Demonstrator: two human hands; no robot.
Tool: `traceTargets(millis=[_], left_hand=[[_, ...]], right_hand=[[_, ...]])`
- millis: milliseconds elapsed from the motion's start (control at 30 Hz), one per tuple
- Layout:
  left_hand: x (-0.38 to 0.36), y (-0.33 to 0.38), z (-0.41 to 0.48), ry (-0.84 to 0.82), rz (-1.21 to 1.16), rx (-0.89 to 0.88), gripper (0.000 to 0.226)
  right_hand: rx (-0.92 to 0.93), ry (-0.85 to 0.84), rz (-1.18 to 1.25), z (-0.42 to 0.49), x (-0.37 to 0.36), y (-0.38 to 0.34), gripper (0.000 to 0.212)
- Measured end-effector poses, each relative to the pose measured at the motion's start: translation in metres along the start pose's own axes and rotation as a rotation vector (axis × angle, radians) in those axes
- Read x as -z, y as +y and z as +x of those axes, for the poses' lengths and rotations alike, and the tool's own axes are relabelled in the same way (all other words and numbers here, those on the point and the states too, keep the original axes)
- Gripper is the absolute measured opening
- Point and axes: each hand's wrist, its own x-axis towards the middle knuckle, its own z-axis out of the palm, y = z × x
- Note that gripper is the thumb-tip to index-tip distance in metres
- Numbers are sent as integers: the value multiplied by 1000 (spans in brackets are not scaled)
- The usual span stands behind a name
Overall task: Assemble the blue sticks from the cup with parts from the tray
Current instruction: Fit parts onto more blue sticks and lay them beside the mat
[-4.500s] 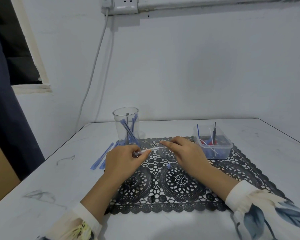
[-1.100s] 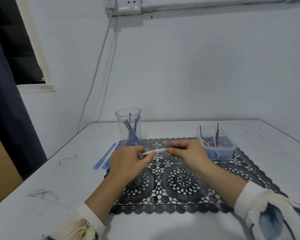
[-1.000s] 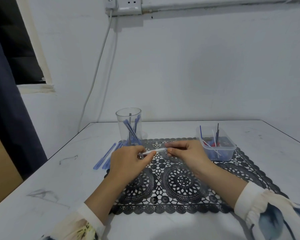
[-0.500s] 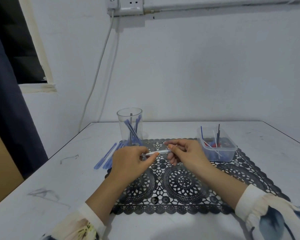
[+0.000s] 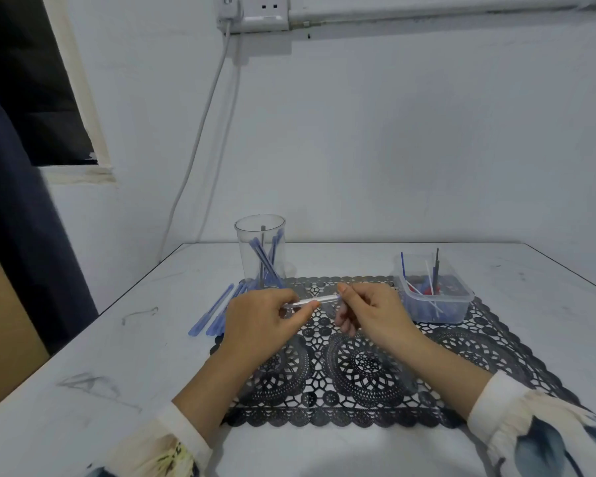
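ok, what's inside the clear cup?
Blue sticks and one dark thin rod lean inside the cup. They overlap near the bottom, so the count is unclear.

A single wide-angle view, worn on the person's head, faces forward and down over the table [image 5: 93, 356] to the wall [image 5: 410, 149] at 12 o'clock. It sits close: the left hand [image 5: 258, 321] and right hand [image 5: 375, 315] lie near centre, reaching in from 7 and 5 o'clock.

White painted desk [image 5: 117, 373] and black lace plastic mat [image 5: 479, 352]
A white cable [image 5: 200, 139] is hung from a white wall socket [image 5: 265, 10] above.
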Motion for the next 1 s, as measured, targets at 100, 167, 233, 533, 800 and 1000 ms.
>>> traceTargets(millis=[100,167,233,533,800,1000], left_hand=[[0,0,0,22,8,-9,48],[2,0,0,13,10,11,47],[2,0,0,-2,14,23,45],[5,1,1,-15,11,0,42],[0,-3,1,54,10,-125,60],[-3,-6,2,149,25,-257,53]], right_hand=[[-16,-2,47,1,0,2,35],[1,-4,69,1,-1,4,21],[37,-1,30,0,-1,4,15],[155,-9,-91,-5,1,-1,19],[245,68,-352,3,4,12,23],[303,80,-516,3,4,10,36]])
